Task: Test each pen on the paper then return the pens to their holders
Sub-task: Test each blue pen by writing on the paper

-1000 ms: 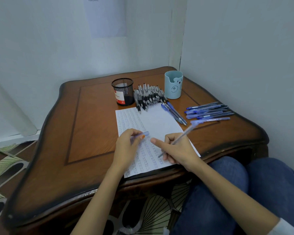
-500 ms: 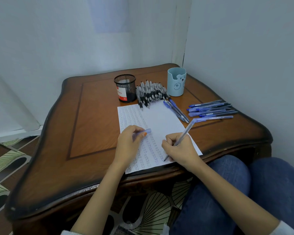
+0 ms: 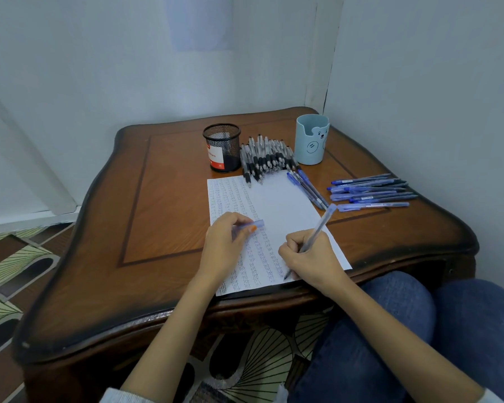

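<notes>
A white sheet of paper [image 3: 277,205] covered in rows of pen marks lies on the wooden table [image 3: 163,205]. My right hand [image 3: 312,260] grips a blue pen [image 3: 317,228] with its tip touching the paper's near edge. My left hand [image 3: 224,245] rests on the paper and pinches a blue pen cap [image 3: 256,223]. A black mesh holder [image 3: 222,147] and a light blue bear holder [image 3: 312,139] stand at the back. Several black pens [image 3: 265,159] lie between them. Several blue pens [image 3: 370,191] lie at the right, and a few more blue pens [image 3: 307,189] by the paper's far corner.
The table sits in a corner, with walls behind and close on the right. My knees in blue jeans [image 3: 419,330] are against the table's near right edge. A patterned floor [image 3: 15,257] shows at the left.
My right hand has slid toward the paper's near edge and lowered the pen tip to the sheet. The left hand keeps the cap in the same spot.
</notes>
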Tool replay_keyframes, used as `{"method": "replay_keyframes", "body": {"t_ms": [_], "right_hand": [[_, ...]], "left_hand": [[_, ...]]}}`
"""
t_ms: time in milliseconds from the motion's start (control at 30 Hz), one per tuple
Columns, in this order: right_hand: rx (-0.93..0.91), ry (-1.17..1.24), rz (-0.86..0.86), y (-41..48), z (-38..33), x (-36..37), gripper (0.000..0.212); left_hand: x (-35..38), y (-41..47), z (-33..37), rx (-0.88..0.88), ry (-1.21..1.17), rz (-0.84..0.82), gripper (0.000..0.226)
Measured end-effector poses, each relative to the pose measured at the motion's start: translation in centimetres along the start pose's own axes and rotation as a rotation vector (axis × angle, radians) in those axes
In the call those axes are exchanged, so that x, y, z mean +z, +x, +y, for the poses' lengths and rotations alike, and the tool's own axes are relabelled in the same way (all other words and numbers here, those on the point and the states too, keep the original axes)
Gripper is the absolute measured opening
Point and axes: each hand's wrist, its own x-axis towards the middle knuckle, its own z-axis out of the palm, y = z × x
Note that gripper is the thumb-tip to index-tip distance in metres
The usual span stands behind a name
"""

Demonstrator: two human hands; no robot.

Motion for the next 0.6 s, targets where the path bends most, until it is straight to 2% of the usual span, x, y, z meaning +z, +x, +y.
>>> {"method": "replay_keyframes", "body": {"t_ms": [67, 167, 600], "right_hand": [[0.051, 0.063, -0.009, 0.47, -0.11, -0.64, 0.037], [0.064, 0.026, -0.127, 0.89, -0.33, -1.16, 0.036], [-0.015, 0.011, -0.069, 0.09, 0.02, -0.94, 0.041]], "left_hand": [[0.0, 0.02, -0.03, -0.002, -0.004, -0.002, 0.004], [0.02, -0.01, -0.07, -0.004, -0.007, -0.004, 0.004], [0.1, 0.06, -0.24, 0.019, 0.035, 0.001, 0.004]]}}
